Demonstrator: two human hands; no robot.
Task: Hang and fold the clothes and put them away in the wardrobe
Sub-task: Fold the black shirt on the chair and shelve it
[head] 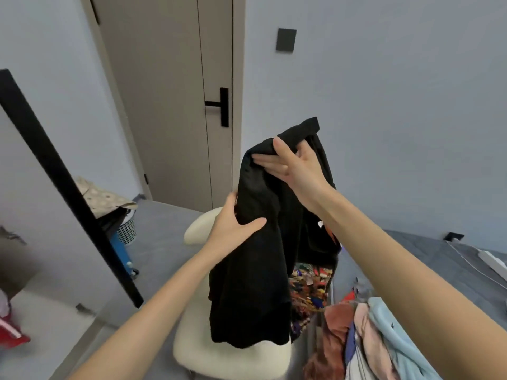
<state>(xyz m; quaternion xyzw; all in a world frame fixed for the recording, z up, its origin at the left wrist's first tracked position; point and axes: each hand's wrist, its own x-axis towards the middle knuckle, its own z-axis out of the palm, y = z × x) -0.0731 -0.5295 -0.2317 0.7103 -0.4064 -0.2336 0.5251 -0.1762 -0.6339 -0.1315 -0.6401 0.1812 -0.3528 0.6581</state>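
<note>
Fingers, right hand [290,168]: thumb and fingers pinch top fold of black jacket [252,283].
Fingers, left hand [233,226]: clasp its side edge.
Position: held aloft above cream chair [233,357].
Handling: soft, limp, likely light; take hold at the shoulders.

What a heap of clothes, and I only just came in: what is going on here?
A person holds a black garment up with both hands. The right hand holds it near the top, the left hand grips its side lower down. It hangs over a cream chair. A pile of clothes lies on the bed.
</note>
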